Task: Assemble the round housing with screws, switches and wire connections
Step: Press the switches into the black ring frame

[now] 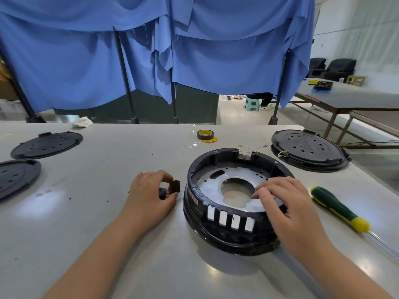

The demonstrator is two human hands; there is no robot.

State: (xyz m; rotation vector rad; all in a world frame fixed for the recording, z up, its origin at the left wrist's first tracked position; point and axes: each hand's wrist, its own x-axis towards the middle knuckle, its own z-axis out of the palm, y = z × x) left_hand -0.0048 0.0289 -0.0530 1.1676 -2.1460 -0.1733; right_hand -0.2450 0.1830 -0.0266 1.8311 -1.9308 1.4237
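My left hand pinched a small black switch just left of the round housing on the counter; my right hand rested inside it, fingers loosely released.

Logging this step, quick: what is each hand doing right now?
Left hand: pinches a small black switch.
Right hand: open, fingers resting on the round housing.
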